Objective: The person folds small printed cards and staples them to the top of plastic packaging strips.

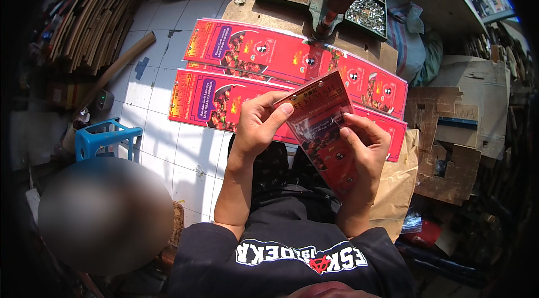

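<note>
A glossy red printed sign (pixel 325 141) with food pictures is held up in front of my body, tilted, its top edge toward the upper right. My left hand (pixel 259 125) grips its left edge, thumb on the front and fingers behind. My right hand (pixel 366 143) is closed at the opposite edge, thumb and index finger pinching near the border. A small round metal spot (pixel 320 83) shows near the sign's top edge. Beyond my hands, long red printed signs (pixel 281 51) of the same look lie in piles, with a nearer pile (pixel 193 101) partly hidden by my hands and the held sign.
An upright metal press-like tool (pixel 339 3) stands on the wooden bench (pixel 247 13) behind the signs. Beside it are trays of small metal pieces (pixel 365 14). A blue plastic stool (pixel 106 140) stands at left, cardboard (pixel 443 129) at right. Brown paper (pixel 396 186) lies by my right arm.
</note>
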`<action>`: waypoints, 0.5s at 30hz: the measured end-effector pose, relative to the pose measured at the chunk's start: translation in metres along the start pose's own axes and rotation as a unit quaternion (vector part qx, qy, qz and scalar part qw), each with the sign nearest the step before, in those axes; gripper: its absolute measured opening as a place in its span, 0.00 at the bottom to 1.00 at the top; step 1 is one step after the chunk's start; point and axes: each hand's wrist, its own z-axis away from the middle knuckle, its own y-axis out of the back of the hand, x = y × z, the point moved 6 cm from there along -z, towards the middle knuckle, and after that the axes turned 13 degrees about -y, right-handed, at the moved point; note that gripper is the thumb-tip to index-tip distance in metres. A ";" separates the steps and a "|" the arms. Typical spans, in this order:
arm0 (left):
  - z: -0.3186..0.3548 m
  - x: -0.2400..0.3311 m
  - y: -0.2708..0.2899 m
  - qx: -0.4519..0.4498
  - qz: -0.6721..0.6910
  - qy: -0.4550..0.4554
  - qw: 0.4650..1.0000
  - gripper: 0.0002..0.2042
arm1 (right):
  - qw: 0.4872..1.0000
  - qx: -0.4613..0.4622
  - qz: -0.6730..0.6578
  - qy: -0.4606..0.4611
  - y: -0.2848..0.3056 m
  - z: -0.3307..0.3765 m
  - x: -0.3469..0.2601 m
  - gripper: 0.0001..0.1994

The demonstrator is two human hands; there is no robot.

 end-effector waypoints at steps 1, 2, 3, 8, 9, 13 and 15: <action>0.000 0.000 0.000 -0.001 -0.004 -0.002 1.000 0.11 | 1.000 0.000 -0.002 -0.004 0.000 0.000 0.000 0.14; 0.000 0.000 0.001 -0.002 -0.007 -0.005 1.000 0.12 | 1.000 0.002 0.002 -0.005 0.000 0.000 0.000 0.14; 0.000 -0.001 0.001 -0.002 -0.008 -0.004 1.000 0.11 | 1.000 0.003 0.006 -0.006 0.000 0.000 0.001 0.14; 0.001 -0.005 0.006 -0.008 -0.004 -0.002 1.000 0.13 | 1.000 -0.001 -0.005 -0.012 -0.001 -0.001 0.002 0.14; 0.002 -0.008 0.007 -0.009 0.028 -0.010 1.000 0.14 | 1.000 -0.004 -0.011 -0.012 -0.001 -0.001 0.003 0.14; 0.001 -0.014 0.010 0.002 0.183 -0.024 0.983 0.20 | 0.999 -0.018 -0.036 -0.013 -0.002 -0.001 0.003 0.14; 0.002 -0.018 0.012 0.001 0.191 -0.022 0.981 0.23 | 0.999 -0.019 -0.037 -0.012 -0.001 0.000 0.002 0.13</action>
